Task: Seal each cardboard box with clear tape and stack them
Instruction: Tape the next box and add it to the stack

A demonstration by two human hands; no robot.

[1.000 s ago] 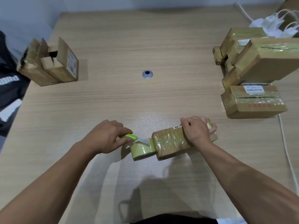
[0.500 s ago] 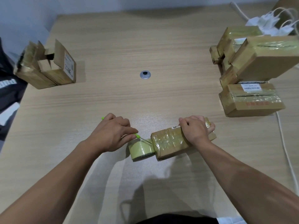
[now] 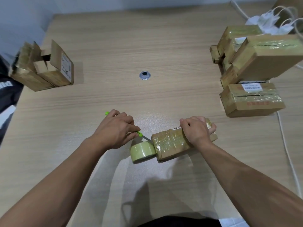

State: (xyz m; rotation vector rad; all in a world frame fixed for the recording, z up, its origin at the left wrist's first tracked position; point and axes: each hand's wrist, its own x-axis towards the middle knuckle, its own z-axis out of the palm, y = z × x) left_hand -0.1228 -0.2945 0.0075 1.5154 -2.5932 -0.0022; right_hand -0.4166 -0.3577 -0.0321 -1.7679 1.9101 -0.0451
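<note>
A small taped cardboard box lies near the table's front centre. My right hand grips its far end from above. A roll of clear tape stands against the box's left end. My left hand holds a green-handled knife, its blade tip at the gap between roll and box. A pile of sealed boxes is stacked at the right, with another sealed box in front of it. Open boxes with raised flaps stand at the far left.
A round metal grommet sits in the middle of the wooden table. White chargers and cables lie at the back right, and one white cable runs down the right edge. Dark clothing shows past the left edge.
My left hand has turned the knife so its blade reaches the tape between roll and box. The right hand stays on the box.
</note>
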